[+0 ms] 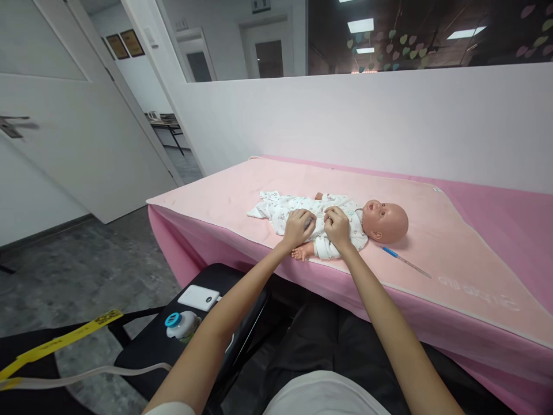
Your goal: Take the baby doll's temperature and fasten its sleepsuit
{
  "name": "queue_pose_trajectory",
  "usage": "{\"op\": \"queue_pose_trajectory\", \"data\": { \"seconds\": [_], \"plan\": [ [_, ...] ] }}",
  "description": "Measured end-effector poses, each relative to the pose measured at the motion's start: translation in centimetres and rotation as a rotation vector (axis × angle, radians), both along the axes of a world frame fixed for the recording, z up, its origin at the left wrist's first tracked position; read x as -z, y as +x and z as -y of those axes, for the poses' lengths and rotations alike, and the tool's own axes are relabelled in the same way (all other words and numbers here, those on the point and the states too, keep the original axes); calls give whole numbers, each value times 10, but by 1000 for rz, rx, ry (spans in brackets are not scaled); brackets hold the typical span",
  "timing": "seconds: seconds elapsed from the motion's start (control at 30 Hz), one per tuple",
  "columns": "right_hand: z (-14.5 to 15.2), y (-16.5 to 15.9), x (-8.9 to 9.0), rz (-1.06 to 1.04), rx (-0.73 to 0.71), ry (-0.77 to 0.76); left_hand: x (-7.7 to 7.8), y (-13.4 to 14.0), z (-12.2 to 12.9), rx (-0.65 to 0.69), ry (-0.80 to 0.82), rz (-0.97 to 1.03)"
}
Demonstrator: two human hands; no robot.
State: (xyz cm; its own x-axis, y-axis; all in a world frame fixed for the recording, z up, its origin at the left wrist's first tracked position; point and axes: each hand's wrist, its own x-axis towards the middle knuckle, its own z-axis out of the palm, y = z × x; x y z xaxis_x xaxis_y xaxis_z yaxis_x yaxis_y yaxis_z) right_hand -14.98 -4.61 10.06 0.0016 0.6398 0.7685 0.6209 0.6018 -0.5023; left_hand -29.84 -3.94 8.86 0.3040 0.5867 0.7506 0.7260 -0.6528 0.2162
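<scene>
Doll's romper (302,210) under both hands' fingers (302,222)

I see a long desk (496,202) draped in a deep pink cover, running from nine o'clock toward three o'clock along a white wall. A paler pink blanket (453,253) lies flat over most of its top, with faint lettering near its four o'clock corner. A baby doll (337,222) in a white printed romper lies on its back on the blanket, near the middle of my view, bare head pointing to three o'clock and feet to nine o'clock. Just beside the doll's head, at about four o'clock from it, a thin thermometer (406,261) with a blue tip rests on the blanket.
</scene>
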Motion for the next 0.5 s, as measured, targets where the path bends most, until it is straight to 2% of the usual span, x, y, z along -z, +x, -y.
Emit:
{"op": "queue_pose_trajectory", "data": {
  "seconds": [0.1, 0.17, 0.2, 0.27, 0.33, 0.4, 0.43, 0.47, 0.5],
  "plan": [
    [1, -1, -4, -47, 22, 46, 0, 1, -3, 16, -10, 20],
    [13, -1, -8, -138, 27, 127, -3, -3, -6, 70, -44, 86],
    [25, 0, -8, -196, 22, 176, -5, -6, -7, 98, -74, 174],
    [62, 2, 0, -305, -12, 252, -12, -15, 0, 96, -123, 487],
    [111, 3, 24, -323, -109, 243, -14, -19, 22, -51, -86, 932],
    [157, -2, 63, -363, -198, 165, -4, -13, 62, -168, 26, 1264],
    [177, -6, 85, -413, -213, 86, 5, -6, 87, -173, 100, 1360],
    [193, -11, 106, -489, -198, -25, 17, 4, 114, -120, 131, 1400],
    [205, -17, 125, -611, -173, -160, 31, 17, 141, -45, 66, 1362]
  ]
}}
